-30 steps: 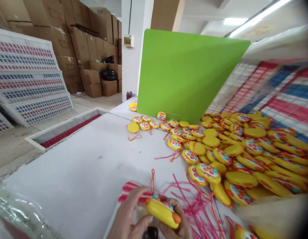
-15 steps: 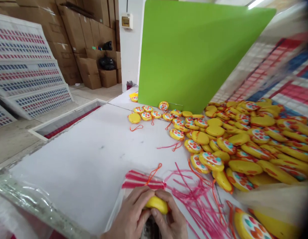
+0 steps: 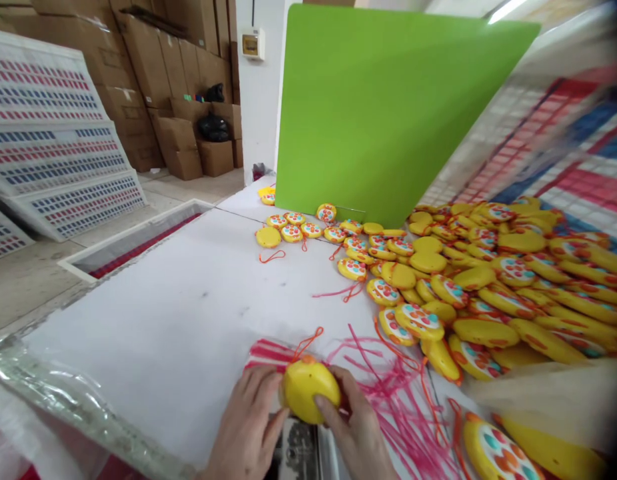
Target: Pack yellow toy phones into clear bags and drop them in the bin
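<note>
Both my hands hold one round yellow toy (image 3: 306, 392) at the near edge of the white table (image 3: 178, 320). Its plain yellow back faces me and an orange cord loops from its top. My left hand (image 3: 248, 427) grips its left side; my right hand (image 3: 356, 427) pinches its right side with thumb and fingers. Under the toy lies a clear bag with a red-striped header (image 3: 268, 353). A dark printed card (image 3: 301, 453) shows between my wrists.
A big heap of yellow toys (image 3: 488, 287) with coloured buttons covers the table's right side. Pink ties (image 3: 398, 393) lie loose beside my right hand. A green board (image 3: 388, 107) stands at the back. Clear bags (image 3: 53, 400) lie at left; cardboard boxes (image 3: 168, 80) and trays (image 3: 53, 140) stand beyond.
The toy has been turned in my hands: a second ago its buttoned face and edge showed, now its plain back is up and raised clear of my fingers.
</note>
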`<act>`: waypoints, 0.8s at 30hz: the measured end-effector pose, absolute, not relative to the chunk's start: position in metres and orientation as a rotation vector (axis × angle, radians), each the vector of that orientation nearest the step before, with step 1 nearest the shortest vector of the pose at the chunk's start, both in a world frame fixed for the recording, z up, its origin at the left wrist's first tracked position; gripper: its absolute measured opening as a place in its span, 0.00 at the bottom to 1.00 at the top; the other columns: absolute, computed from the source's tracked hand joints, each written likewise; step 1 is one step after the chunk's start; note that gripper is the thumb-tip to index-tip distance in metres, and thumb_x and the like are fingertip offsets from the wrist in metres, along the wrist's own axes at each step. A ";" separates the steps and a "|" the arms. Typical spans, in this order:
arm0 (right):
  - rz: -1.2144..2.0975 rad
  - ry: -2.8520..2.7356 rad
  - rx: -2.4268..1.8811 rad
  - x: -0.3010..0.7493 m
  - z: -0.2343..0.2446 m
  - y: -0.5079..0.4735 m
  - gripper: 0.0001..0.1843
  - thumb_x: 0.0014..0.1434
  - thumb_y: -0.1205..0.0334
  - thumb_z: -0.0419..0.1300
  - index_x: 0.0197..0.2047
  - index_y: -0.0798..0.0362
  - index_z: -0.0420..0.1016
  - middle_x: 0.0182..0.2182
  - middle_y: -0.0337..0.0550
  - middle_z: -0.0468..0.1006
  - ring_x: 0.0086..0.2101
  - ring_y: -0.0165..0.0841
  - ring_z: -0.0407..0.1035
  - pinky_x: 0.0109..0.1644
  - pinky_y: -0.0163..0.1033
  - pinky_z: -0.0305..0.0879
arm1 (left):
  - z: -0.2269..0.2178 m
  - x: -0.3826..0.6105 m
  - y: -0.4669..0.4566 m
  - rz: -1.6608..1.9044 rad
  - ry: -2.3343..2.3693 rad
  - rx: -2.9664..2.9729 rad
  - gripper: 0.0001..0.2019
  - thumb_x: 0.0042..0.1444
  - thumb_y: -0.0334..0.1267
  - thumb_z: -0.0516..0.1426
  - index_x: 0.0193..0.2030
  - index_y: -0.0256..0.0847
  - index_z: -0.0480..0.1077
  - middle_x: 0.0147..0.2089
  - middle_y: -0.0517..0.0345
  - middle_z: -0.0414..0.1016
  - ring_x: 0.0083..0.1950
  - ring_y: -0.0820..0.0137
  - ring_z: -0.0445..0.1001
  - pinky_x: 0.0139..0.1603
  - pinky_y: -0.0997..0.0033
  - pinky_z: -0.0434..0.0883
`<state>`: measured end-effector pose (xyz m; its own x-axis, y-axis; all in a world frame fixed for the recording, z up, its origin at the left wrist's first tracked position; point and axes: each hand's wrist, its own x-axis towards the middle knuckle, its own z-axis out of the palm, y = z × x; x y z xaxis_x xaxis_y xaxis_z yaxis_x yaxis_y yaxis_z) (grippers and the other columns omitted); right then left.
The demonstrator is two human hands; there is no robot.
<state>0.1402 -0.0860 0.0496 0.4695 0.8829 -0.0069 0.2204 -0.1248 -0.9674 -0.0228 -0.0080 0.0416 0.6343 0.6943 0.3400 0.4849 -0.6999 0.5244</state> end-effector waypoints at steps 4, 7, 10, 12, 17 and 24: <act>0.871 -0.657 -1.545 0.138 0.056 -0.084 0.23 0.52 0.46 0.59 0.46 0.52 0.65 0.37 0.44 0.73 0.31 0.34 0.69 0.23 0.33 0.68 | 0.018 -0.023 -0.020 0.614 0.931 2.673 0.16 0.56 0.29 0.50 0.52 0.37 0.63 0.45 0.49 0.71 0.44 0.61 0.70 0.44 0.59 0.70; 0.932 -0.536 -1.482 0.135 0.050 -0.086 0.25 0.48 0.45 0.63 0.44 0.52 0.66 0.36 0.43 0.72 0.30 0.33 0.68 0.23 0.33 0.67 | 0.013 -0.020 -0.024 0.447 0.913 2.673 0.11 0.55 0.25 0.48 0.40 0.39 0.68 0.36 0.53 0.71 0.37 0.63 0.68 0.38 0.62 0.69; 0.911 -0.365 -1.433 0.133 0.038 -0.090 0.27 0.45 0.46 0.65 0.44 0.52 0.65 0.38 0.43 0.71 0.30 0.33 0.68 0.21 0.32 0.65 | 0.017 -0.021 -0.022 0.454 0.851 2.675 0.07 0.55 0.27 0.49 0.35 0.40 0.67 0.42 0.51 0.70 0.43 0.62 0.67 0.42 0.62 0.68; 0.920 -0.253 -1.388 0.134 0.034 -0.092 0.30 0.43 0.47 0.67 0.46 0.51 0.63 0.39 0.43 0.71 0.30 0.33 0.68 0.21 0.32 0.65 | 0.019 -0.023 -0.020 0.552 0.828 2.719 0.06 0.55 0.29 0.51 0.38 0.39 0.67 0.49 0.49 0.68 0.48 0.60 0.65 0.46 0.63 0.67; 1.057 -0.129 -1.262 0.136 0.035 -0.092 0.33 0.40 0.53 0.71 0.46 0.53 0.61 0.35 0.41 0.73 0.30 0.34 0.70 0.23 0.34 0.67 | 0.012 -0.020 -0.017 0.708 0.766 2.787 0.16 0.55 0.27 0.48 0.51 0.35 0.62 0.45 0.47 0.69 0.42 0.62 0.66 0.42 0.64 0.66; 0.872 -0.136 -1.435 0.124 0.037 -0.096 0.36 0.36 0.45 0.70 0.45 0.52 0.63 0.35 0.44 0.74 0.29 0.37 0.72 0.19 0.34 0.66 | 0.018 -0.014 -0.010 0.498 0.797 2.611 0.07 0.51 0.29 0.52 0.36 0.39 0.67 0.39 0.51 0.71 0.40 0.59 0.65 0.42 0.59 0.63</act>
